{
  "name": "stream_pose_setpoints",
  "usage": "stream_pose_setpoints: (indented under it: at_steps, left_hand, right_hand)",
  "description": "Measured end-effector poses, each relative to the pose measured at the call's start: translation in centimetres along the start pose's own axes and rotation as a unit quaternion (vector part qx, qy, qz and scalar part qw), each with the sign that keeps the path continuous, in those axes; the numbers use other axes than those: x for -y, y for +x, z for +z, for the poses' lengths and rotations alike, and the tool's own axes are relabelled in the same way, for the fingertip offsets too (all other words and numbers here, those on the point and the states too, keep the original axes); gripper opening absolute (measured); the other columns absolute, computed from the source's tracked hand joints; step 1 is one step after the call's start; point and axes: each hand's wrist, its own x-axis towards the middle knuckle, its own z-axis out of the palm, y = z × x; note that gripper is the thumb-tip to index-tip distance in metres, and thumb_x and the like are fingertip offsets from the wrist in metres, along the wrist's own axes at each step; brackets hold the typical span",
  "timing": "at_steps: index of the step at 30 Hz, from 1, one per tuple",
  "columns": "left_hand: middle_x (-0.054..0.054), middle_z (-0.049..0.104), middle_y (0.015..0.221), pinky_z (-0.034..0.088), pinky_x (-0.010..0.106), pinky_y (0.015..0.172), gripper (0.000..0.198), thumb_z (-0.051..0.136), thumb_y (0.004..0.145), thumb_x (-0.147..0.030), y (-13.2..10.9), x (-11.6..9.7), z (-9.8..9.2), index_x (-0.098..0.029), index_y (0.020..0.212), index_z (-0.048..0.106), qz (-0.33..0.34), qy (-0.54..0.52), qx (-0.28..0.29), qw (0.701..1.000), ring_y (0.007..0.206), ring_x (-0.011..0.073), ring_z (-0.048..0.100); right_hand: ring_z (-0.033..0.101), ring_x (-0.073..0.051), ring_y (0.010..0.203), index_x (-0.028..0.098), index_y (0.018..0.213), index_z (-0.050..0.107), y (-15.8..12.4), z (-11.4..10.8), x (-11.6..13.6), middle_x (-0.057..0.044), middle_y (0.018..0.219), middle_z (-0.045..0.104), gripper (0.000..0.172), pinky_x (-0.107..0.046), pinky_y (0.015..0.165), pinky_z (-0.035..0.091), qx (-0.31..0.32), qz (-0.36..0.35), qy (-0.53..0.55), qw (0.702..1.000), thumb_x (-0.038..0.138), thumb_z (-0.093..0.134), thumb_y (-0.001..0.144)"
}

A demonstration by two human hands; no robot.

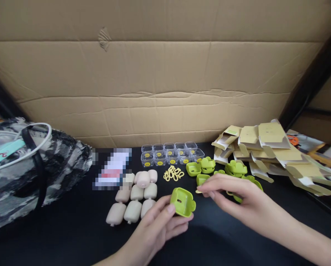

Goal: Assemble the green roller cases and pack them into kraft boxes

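Observation:
My left hand point(165, 218) is closed around a hollow green plastic shell point(183, 202), its open side facing me. A small dark slot shows in the shell's floor and a rounded tab sticks out on its right. Pinched between the fingertips of my right hand point(234, 195) is a small pale yellow piece point(199, 191), mostly hidden. Behind that hand lie several more green shells point(193, 169), some partly covered by it. A small pile of pale yellow loops point(173, 173) rests on the black table beyond my left hand.
Beige and grey rounded blocks point(132, 211) stand left of my hands. Clear plastic cups point(172, 157) with yellow labels line the back. Folded cardboard boxes point(273, 144) are heaped at right. A camouflage-patterned bag point(65, 159) sits left, near a blurred phone-like rectangle point(112, 168). Cardboard point(165, 74) walls the back.

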Motion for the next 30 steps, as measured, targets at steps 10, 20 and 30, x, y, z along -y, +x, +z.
stream_pose_setpoints:
  at_steps: [10,20,30]
  left_hand:
    - [0.008,0.076,0.103,0.046,0.038,0.094,0.03,0.07,0.08,-0.035,0.2,0.7,0.1,-0.019,0.106,0.068,-0.025,-0.003,0.033,0.999,0.098,0.0228,0.07]
    - [0.004,0.075,0.101,0.047,0.032,0.091,0.032,0.075,0.076,-0.032,0.5,1.1,-0.5,-0.021,0.105,0.07,-0.029,0.016,0.056,0.998,0.098,0.0192,0.068]
    - [0.005,0.075,0.089,0.051,0.027,0.075,0.041,0.081,0.068,-0.037,0.7,1.3,-0.2,-0.018,0.103,0.07,-0.017,0.035,0.024,0.999,0.079,0.0151,0.07]
  right_hand:
    - [0.064,-0.013,0.076,0.022,0.099,0.064,-0.9,2.3,-0.1,0.0,0.087,0.072,0.013,-0.025,0.071,0.052,-0.009,-0.059,0.018,0.998,0.018,0.062,0.087]
    - [0.056,-0.015,0.079,0.023,0.11,0.057,-1.2,3.4,-0.6,0.0,0.091,0.07,0.021,-0.031,0.072,0.043,0.022,-0.146,-0.117,0.982,0.013,0.052,0.092]
    - [0.054,-0.013,0.072,0.022,0.095,0.062,-1.5,3.9,-0.5,0.004,0.085,0.07,0.011,-0.029,0.067,0.034,-0.031,-0.165,-0.159,0.973,0.018,0.051,0.094]
